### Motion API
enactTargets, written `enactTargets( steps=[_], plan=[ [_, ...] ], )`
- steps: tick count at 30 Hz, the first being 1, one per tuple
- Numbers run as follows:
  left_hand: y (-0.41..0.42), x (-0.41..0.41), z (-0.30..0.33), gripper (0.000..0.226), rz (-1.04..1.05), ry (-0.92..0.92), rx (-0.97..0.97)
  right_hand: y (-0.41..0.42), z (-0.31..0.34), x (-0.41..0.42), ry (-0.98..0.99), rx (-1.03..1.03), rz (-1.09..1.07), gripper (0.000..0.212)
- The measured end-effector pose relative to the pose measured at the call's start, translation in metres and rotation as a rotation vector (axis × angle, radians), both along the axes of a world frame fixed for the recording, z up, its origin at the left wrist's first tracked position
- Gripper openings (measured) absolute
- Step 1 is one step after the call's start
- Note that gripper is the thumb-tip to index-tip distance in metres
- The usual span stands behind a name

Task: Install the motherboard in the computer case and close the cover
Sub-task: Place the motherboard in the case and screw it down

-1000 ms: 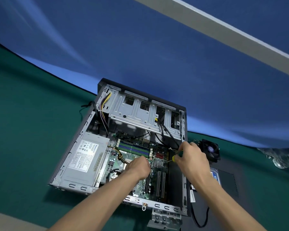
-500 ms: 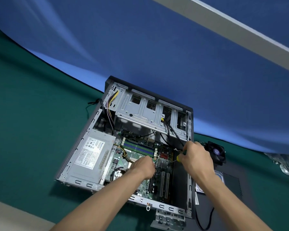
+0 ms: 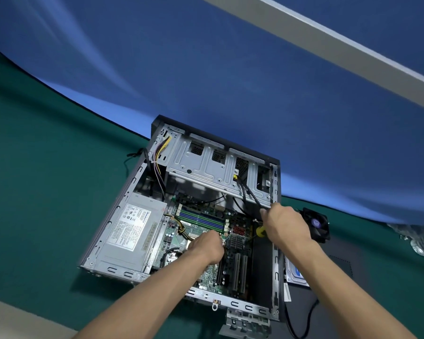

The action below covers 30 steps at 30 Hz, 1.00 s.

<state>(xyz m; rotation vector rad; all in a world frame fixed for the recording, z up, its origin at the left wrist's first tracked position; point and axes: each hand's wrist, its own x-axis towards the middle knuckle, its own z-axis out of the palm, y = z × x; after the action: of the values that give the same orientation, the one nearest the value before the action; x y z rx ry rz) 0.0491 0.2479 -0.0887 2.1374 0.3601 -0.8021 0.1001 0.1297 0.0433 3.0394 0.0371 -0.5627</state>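
Observation:
An open grey computer case (image 3: 132,184) lies on its side on the green table. The green motherboard (image 3: 238,263) sits inside it, with blue and green memory sticks (image 3: 201,217) across its far part. My left hand (image 3: 207,245) rests curled on the board's middle; what its fingers touch is hidden. My right hand (image 3: 285,225) grips a yellow-handled screwdriver (image 3: 260,230) over the board's right edge, the tip pointing left and down toward the small heatsink (image 3: 236,242).
A grey power supply (image 3: 130,234) fills the case's left side, and a metal drive cage (image 3: 206,165) with cables spans the far end. Right of the case lie a black fan (image 3: 316,225), a hard drive (image 3: 295,272) and a dark panel (image 3: 338,267). Blue cloth hangs behind.
The view has shifted, so the case sits further right and lower in frame. My right hand has risen slightly with the screwdriver. The left hand stays on the board.

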Motion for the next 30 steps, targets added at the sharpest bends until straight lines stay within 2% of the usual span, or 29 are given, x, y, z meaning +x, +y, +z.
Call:
enactTargets(
  steps=[4,6,8,12,15,19,21,23,27,30],
  plan=[
    [0.0000,0.0012,-0.0027,0.017,-0.020,-0.005,0.008,0.0053,0.0038,0.0039,0.141,0.080,-0.047,0.031],
    [-0.0001,0.0016,-0.0038,0.018,-0.024,-0.004,0.014,0.0047,0.0032,0.0038,0.117,0.058,-0.036,0.026],
    [-0.0006,0.0021,-0.0046,0.018,-0.025,-0.003,0.022,0.0031,0.0038,0.0029,0.065,0.026,-0.043,0.034],
    [-0.0004,0.0018,-0.0054,0.018,-0.032,-0.008,0.032,0.0041,0.0060,0.0038,0.183,0.110,-0.081,0.034],
    [-0.0007,0.0026,-0.0067,0.019,-0.031,-0.007,0.026,0.0032,0.0047,0.0015,0.085,0.048,-0.071,0.034],
    [-0.0002,0.0022,-0.0042,0.022,-0.016,-0.003,0.028,0.0054,0.0050,0.0016,0.178,0.099,-0.092,0.039],
    [-0.0004,0.0022,-0.0039,0.020,-0.015,0.000,0.022,0.0038,0.0023,-0.0004,0.106,0.050,-0.076,0.032],
    [0.0003,0.0024,-0.0032,0.019,-0.017,0.003,0.014,0.0031,0.0022,-0.0033,0.048,0.011,-0.077,0.038],
    [0.0007,0.0011,-0.0028,0.021,-0.007,-0.001,0.016,0.0074,0.0040,-0.0042,0.149,0.040,-0.068,0.033],
    [0.0008,0.0022,-0.0056,0.020,-0.016,0.005,0.009,0.0050,0.0016,-0.0055,0.042,-0.007,-0.064,0.037]
  ],
)
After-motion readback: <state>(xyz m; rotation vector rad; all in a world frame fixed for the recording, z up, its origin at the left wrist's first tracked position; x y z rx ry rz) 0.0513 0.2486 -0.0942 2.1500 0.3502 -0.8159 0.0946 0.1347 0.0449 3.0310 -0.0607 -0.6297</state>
